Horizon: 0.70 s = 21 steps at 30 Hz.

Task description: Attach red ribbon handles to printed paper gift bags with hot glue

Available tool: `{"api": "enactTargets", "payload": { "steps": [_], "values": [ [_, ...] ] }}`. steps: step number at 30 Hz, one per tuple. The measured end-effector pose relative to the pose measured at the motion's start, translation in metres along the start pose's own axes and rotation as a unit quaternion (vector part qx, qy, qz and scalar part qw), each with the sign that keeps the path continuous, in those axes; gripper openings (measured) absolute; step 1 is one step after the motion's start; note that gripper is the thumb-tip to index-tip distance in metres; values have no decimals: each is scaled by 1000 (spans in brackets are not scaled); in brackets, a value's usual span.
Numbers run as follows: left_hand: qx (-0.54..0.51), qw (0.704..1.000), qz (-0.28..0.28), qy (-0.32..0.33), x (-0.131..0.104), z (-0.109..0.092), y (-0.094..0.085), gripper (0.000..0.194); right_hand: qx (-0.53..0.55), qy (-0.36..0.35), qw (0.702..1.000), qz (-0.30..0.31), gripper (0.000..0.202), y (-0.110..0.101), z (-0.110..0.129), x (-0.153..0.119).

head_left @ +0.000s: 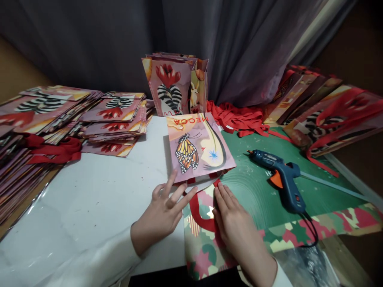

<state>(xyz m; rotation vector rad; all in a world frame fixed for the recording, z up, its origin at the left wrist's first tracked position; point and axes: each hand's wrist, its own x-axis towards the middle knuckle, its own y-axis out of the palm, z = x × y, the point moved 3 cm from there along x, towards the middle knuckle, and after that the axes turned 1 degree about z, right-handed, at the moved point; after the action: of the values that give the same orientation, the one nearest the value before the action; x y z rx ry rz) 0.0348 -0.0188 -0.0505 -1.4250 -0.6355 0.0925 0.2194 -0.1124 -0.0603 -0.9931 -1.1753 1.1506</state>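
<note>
A paper bag (199,147) with a butterfly and the word MECCA lies flat in the middle, its opening toward me. My left hand (164,209) is at the bag's near left edge, fingers spread and holding nothing. My right hand (233,217) lies with its fingers stretched out on a red ribbon (197,213), by the near right edge of the bag. The ribbon curves down over camouflage-patterned paper (206,255). What lies under the right palm is hidden.
A blue glue gun (283,175) rests on the green mat (242,191) at right. Red ribbons (239,117) lie behind. Stacked flat bags (116,115) sit at left, standing bags (169,85) at the back, ribboned bags (338,119) at right. A dark curtain (104,44) hangs behind.
</note>
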Motion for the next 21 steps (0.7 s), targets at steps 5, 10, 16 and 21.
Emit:
{"api": "enactTargets", "payload": {
  "steps": [5,10,16,21],
  "values": [
    [16,999,15,-29,0,1,1,55,0,5,1000,-8,52,-1,15,-3],
    [8,999,21,-37,7,3,-3,58,26,33,999,-3,47,-5,17,1],
    [-3,998,47,-29,8,5,-3,59,44,32,998,-12,42,-13,7,4],
    [-18,998,45,-34,7,7,-2,63,62,7,998,-13,42,-14,2,9]
  ]
}}
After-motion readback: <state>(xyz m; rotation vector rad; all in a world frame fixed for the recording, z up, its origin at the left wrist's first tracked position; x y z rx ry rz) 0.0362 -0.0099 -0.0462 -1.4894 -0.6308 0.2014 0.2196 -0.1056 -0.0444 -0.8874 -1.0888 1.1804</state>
